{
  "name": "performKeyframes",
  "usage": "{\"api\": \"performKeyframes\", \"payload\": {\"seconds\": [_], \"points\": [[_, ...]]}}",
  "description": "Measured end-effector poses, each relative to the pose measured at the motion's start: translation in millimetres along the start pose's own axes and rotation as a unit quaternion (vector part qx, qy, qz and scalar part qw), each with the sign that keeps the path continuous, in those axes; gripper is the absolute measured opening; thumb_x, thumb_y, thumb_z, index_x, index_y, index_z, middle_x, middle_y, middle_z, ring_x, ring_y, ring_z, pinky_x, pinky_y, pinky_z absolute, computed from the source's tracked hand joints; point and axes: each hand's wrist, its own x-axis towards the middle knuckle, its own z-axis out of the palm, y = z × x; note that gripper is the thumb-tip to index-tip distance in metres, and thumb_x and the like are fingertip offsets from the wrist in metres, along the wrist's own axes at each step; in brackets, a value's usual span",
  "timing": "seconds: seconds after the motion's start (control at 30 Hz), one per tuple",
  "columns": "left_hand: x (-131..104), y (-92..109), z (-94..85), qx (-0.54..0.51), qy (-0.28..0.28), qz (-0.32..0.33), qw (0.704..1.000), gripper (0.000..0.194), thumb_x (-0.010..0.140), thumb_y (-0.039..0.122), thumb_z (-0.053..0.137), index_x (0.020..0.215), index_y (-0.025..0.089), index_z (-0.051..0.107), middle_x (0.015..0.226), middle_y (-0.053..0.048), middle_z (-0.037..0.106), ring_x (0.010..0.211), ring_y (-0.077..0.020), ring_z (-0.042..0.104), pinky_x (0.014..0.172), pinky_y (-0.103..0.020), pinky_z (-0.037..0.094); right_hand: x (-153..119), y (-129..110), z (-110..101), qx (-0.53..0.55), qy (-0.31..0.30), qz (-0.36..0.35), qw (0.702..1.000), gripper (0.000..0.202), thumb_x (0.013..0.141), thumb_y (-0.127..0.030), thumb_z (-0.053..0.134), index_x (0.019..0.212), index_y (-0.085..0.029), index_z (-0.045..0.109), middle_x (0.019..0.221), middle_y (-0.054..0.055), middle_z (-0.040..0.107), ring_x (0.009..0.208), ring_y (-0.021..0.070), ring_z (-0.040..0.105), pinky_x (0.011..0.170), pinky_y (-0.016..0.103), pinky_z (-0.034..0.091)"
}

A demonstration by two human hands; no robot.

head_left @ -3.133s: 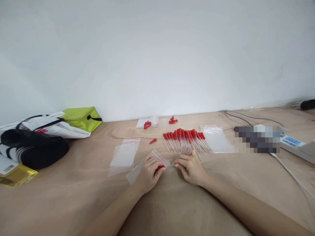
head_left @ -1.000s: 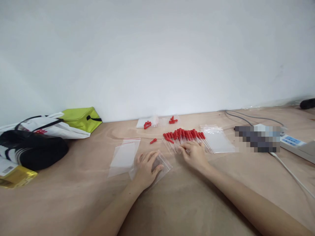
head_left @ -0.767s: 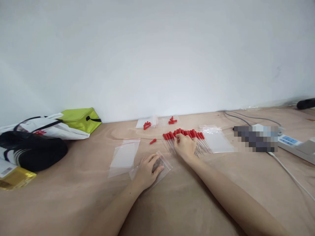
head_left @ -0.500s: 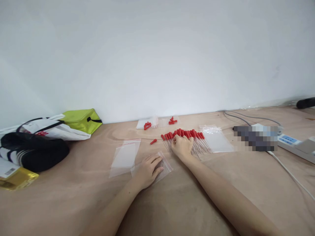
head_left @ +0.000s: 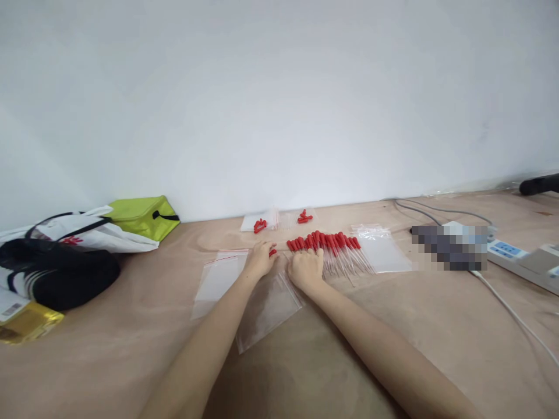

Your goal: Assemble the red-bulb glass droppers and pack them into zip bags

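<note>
My left hand (head_left: 260, 260) is closed on a loose red dropper bulb (head_left: 273, 253), whose red end shows at the fingertips. Beside it, my right hand (head_left: 306, 269) has its fingers curled over the left part of a row of glass droppers with red bulbs (head_left: 334, 240). Its fingertips are partly hidden, but they seem to grip a dropper there. The thin glass tubes point towards me. In front of both hands lies a clear zip bag (head_left: 267, 314), flat on the table. Another clear zip bag (head_left: 218, 278) lies left of it, partly under my left forearm.
Bagged red-bulbed droppers (head_left: 260, 225) and a second such group (head_left: 304, 217) lie near the wall. More zip bags (head_left: 384, 250) are stacked right of the row. Further right are a power strip (head_left: 506, 250) and cables. A green bag (head_left: 144, 215) and a black cap (head_left: 74, 273) lie left.
My left hand has left the clear zip bag and moved forward to the loose red bulb, taking hold of it. My right hand has shifted left along the row of droppers.
</note>
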Motion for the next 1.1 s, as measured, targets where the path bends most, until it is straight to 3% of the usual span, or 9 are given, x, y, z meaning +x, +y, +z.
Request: {"api": "performKeyframes", "payload": {"seconds": [0.13, 0.23, 0.33, 0.43, 0.5, 0.6, 0.7, 0.83, 1.1], "points": [[1.3, -0.5, 6.4, -0.025, 0.024, -0.028, 0.999, 0.017, 0.071, 0.009, 0.059, 0.087, 0.014, 0.063, 0.081, -0.007, 0.062, 0.076, -0.0211, 0.059, 0.072, -0.035, 0.046, 1.8, -4.7, 0.5, -0.014, -0.01, -0.003, 1.0, 0.024, 0.078, -0.01, 0.041, 0.083, -0.007, 0.064, 0.081, 0.018, 0.065, 0.081, 0.0249, 0.054, 0.075, 0.038, 0.022], [-9.1, 7.1, -4.8, -0.061, 0.056, -0.034, 0.996, 0.015, 0.077, 0.011, 0.052, 0.088, 0.014, 0.061, 0.086, -0.007, 0.059, 0.077, -0.0198, 0.059, 0.073, -0.034, 0.046, -4.4, 2.4, -1.0, -0.012, -0.001, -0.005, 1.0, 0.023, 0.08, -0.017, 0.041, 0.085, -0.006, 0.061, 0.083, 0.018, 0.064, 0.082, 0.0266, 0.053, 0.074, 0.038, 0.023], [-30.6, 18.8, -20.9, -0.113, 0.072, -0.034, 0.99, 0.009, 0.078, 0.017, 0.051, 0.084, 0.015, 0.058, 0.083, -0.005, 0.057, 0.069, -0.0149, 0.059, 0.065, -0.028, 0.048, -20.1, 24.7, -2.8, 0.023, 0.058, -0.035, 0.997, 0.024, 0.084, -0.024, 0.037, 0.082, -0.01, 0.057, 0.081, 0.014, 0.063, 0.079, 0.0245, 0.053, 0.075, 0.037, 0.023], [-59.3, 31.1, -29.4, -0.177, 0.066, -0.035, 0.981, 0.006, 0.078, 0.022, 0.052, 0.08, 0.016, 0.05, 0.075, -0.001, 0.057, 0.066, -0.0129, 0.061, 0.06, -0.023, 0.049, -41.2, 55.3, -1.8, 0.098, 0.123, -0.106, 0.982, 0.024, 0.087, -0.02, 0.031, 0.078, -0.014, 0.053, 0.075, 0.007, 0.062, 0.069, 0.0172, 0.054, 0.08, 0.036, 0.024], [-77.4, 38.3, -28.0, -0.304, 0.039, -0.046, 0.951, 0.013, 0.074, 0.023, 0.057, 0.077, 0.017, 0.047, 0.073, 0.0, 0.056, 0.068, -0.0132, 0.061, 0.062, -0.024, 0.05, -53.6, 72.5, -0.1, 0.159, 0.14, -0.152, 0.965, 0.022, 0.087, -0.019, 0.031, 0.085, -0.016, 0.052, 0.075, 0.004, 0.063, 0.068, 0.015, 0.055, 0.081, 0.034, 0.024], [-95.9, 45.7, -19.8, -0.369, 0.028, -0.059, 0.927, 0.014, 0.073, 0.019, 0.057, 0.073, 0.018, 0.043, 0.07, 0.002, 0.054, 0.069, -0.0129, 0.06, 0.064, -0.024, 0.05, -64.1, 84.4, 0.9, 0.205, 0.149, -0.187, 0.949, 0.025, 0.087, -0.018, 0.032, 0.104, -0.017, 0.05, 0.08, 0.005, 0.064, 0.071, 0.015, 0.056, 0.078, 0.033, 0.026], [-102.2, 48.0, -14.8, -0.336, 0.019, -0.042, 0.941, 0.009, 0.076, 0.019, 0.053, 0.083, 0.018, 0.049, 0.073, 0.0, 0.058, 0.072, -0.0139, 0.06, 0.069, -0.027, 0.049, -66.1, 80.5, -1.7, 0.208, 0.14, -0.212, 0.944, 0.025, 0.085, -0.014, 0.035, 0.1, -0.019, 0.054, 0.08, 0.003, 0.063, 0.07, 0.0138, 0.055, 0.079, 0.033, 0.026], [-101.0, 47.6, -18.3, -0.241, -0.005, -0.004, 0.971, 0.022, 0.082, 0.023, 0.047, 0.102, 0.018, 0.056, 0.092, -0.005, 0.064, 0.088, -0.0177, 0.059, 0.081, -0.033, 0.046, -65.9, 69.3, -7.3, 0.222, 0.108, -0.233, 0.941, 0.022, 0.083, -0.013, 0.038, 0.092, -0.019, 0.056, 0.08, 0.002, 0.064, 0.073, 0.0132, 0.056, 0.08, 0.034, 0.024], [-100.5, 53.1, -22.1, -0.192, -0.019, 0.052, 0.98, 0.023, 0.086, 0.024, 0.04, 0.091, 0.016, 0.061, 0.087, -0.006, 0.066, 0.082, -0.0171, 0.06, 0.074, -0.029, 0.047, -67.2, 64.4, -11.5, 0.226, 0.076, -0.246, 0.939, 0.018, 0.084, -0.016, 0.039, 0.088, -0.019, 0.057, 0.078, 0.002, 0.064, 0.072, 0.0135, 0.057, 0.081, 0.035, 0.024]]}}
